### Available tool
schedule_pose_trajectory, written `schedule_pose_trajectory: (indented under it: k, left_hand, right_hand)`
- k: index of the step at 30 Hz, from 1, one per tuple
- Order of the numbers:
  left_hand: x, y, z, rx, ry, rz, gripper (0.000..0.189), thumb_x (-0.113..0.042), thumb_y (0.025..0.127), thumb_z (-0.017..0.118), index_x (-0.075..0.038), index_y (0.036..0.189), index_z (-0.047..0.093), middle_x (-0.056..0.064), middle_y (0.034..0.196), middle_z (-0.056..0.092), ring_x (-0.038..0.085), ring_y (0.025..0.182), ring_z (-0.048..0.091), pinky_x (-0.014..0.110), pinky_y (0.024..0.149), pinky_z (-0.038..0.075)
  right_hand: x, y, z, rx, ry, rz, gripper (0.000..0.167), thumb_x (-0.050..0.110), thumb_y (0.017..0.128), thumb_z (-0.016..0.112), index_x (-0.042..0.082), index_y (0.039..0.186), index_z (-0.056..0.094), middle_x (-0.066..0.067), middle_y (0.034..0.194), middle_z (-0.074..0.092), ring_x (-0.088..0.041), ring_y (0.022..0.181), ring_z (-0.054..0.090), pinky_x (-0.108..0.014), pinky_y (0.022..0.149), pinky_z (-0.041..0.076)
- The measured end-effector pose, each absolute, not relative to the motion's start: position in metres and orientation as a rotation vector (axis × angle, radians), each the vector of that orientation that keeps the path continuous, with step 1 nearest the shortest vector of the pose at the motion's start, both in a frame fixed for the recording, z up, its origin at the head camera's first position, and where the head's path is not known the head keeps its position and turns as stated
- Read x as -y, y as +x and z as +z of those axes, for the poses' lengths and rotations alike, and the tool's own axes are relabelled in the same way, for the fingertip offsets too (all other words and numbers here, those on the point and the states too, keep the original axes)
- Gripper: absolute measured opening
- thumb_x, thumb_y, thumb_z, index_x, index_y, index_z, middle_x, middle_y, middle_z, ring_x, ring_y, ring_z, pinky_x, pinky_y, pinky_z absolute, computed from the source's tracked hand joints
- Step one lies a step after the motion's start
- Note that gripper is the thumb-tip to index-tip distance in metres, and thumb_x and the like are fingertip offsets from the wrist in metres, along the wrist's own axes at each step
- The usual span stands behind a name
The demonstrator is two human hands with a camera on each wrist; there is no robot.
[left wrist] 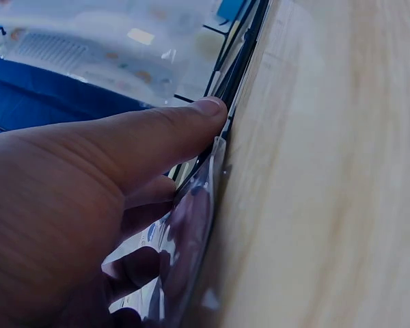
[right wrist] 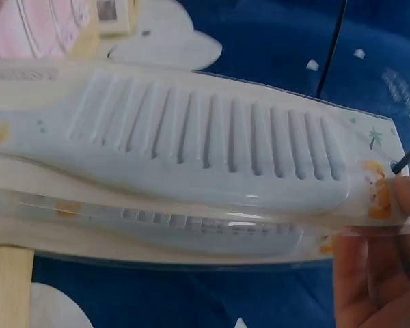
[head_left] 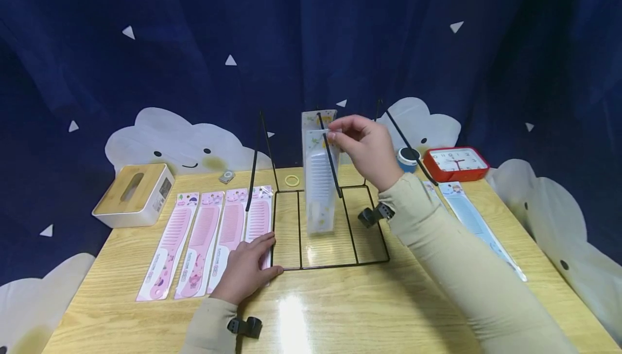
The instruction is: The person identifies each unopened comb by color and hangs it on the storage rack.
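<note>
My right hand [head_left: 366, 146] pinches the top corner of a packaged pale comb [head_left: 320, 181] between thumb and fingers. The hook arm of a black wire rack [head_left: 357, 235] passes through the hole in its card, as the right wrist view shows. Behind it on the same arm hangs another packaged pale comb [right wrist: 212, 236]. My left hand [head_left: 247, 267] rests at the rack's left front corner, over the lower part of a packaged pink comb [head_left: 259, 219]. In the left wrist view its thumb [left wrist: 157, 133] lies against the rack's black wire, and the other fingers are over clear packaging.
More packaged pink combs [head_left: 199, 246] lie in a row at left, beside a tissue box [head_left: 133, 195]. Packaged blue combs [head_left: 478, 224] lie at right. Toward the back are a red clock [head_left: 455, 163], a blue round container [head_left: 407, 160], a yellow ring [head_left: 292, 181] and a small grey object [head_left: 227, 176].
</note>
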State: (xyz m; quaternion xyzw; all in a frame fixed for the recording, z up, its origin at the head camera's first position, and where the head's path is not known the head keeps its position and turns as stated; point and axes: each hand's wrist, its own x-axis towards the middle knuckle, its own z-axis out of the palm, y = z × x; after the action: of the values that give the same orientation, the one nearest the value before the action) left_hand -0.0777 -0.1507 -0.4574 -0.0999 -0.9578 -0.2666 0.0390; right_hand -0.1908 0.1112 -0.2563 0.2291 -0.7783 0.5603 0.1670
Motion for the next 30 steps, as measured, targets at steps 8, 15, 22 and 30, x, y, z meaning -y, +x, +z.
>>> schedule_pose_trajectory:
  k: [8,15,22,30]
  left_hand:
    - [0.151,-0.079,-0.461,2.942,-0.302,-0.812,0.07,-0.039,0.077,0.085,-0.009,0.136,0.063,-0.002,0.148,0.054,0.021,0.099,0.054,0.041,0.085,0.041]
    - [0.152,-0.079,-0.46,2.942,-0.307,-0.81,0.07,-0.038,0.077,0.085,-0.009,0.137,0.062,-0.002,0.148,0.054,0.02,0.096,0.054,0.04,0.083,0.04]
    - [0.152,-0.078,-0.459,2.935,-0.308,-0.819,0.07,-0.037,0.077,0.085,-0.008,0.136,0.062,-0.001,0.148,0.054,0.022,0.099,0.055,0.041,0.085,0.041]
    - [0.153,-0.079,-0.458,2.935,-0.316,-0.822,0.07,-0.038,0.078,0.085,-0.008,0.137,0.062,-0.001,0.149,0.053,0.023,0.1,0.055,0.041,0.086,0.041]
  right_hand:
    - [-0.102,-0.221,-0.25,2.277,0.562,1.565,0.014,0.011,0.093,0.073,0.005,0.104,0.076,-0.008,0.096,0.071,-0.014,0.081,0.063,-0.023,0.069,0.054]
    - [-0.104,-0.224,-0.251,2.288,0.575,1.573,0.016,0.014,0.093,0.073,0.007,0.107,0.075,-0.006,0.102,0.072,-0.015,0.086,0.064,-0.024,0.072,0.053]
    - [-0.12,-0.225,-0.268,2.264,0.589,1.521,0.024,0.02,0.093,0.074,0.008,0.114,0.071,-0.006,0.102,0.071,-0.013,0.086,0.064,-0.023,0.074,0.05]
    - [-0.19,-0.227,-0.326,2.379,0.461,1.377,0.021,0.022,0.094,0.072,0.003,0.102,0.072,-0.004,0.092,0.07,-0.006,0.079,0.059,-0.018,0.07,0.046]
